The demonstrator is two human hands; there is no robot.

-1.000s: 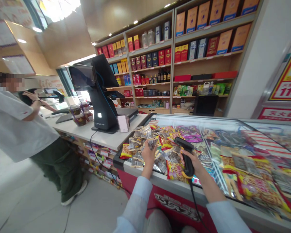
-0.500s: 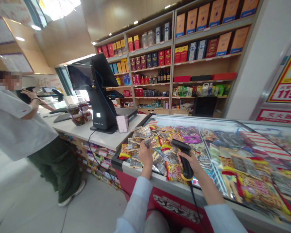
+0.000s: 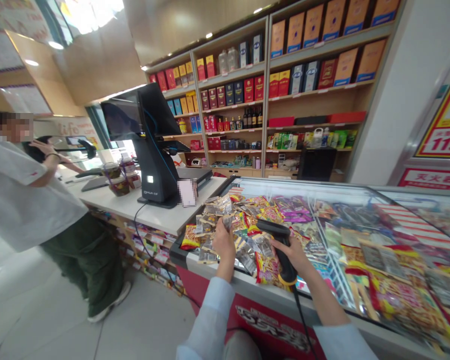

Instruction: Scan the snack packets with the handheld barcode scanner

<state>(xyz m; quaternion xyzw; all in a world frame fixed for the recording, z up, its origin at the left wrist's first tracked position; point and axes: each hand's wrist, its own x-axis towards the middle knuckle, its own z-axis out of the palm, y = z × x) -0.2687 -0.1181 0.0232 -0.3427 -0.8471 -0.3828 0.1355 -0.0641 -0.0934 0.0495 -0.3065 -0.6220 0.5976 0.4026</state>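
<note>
My right hand (image 3: 293, 250) is closed around the handle of a black barcode scanner (image 3: 275, 231) with a yellow-trimmed base. Its head points left, toward my other hand, and its cable hangs down in front of the freezer. Between the fingers of my left hand (image 3: 224, 242) is a small silvery snack packet (image 3: 228, 220), partly covered by the fingers. Below both hands, many snack packets (image 3: 247, 255) lie in a heap on the glass top, some silvery, others yellow and red. A purple group of packets (image 3: 292, 209) sits farther back.
A chest freezer (image 3: 247, 320) stands before me. On the white counter (image 3: 161, 217) to the left are a black cash register screen (image 3: 153, 150) and lidded cups (image 3: 118, 182). A person in a white shirt (image 3: 33, 185) stands there. Shelves of boxes (image 3: 228, 95) line the back wall.
The barcode scanner in my right hand has shifted slightly left, closer to the packet. My left hand keeps its packet almost in place. The view has moved a little.
</note>
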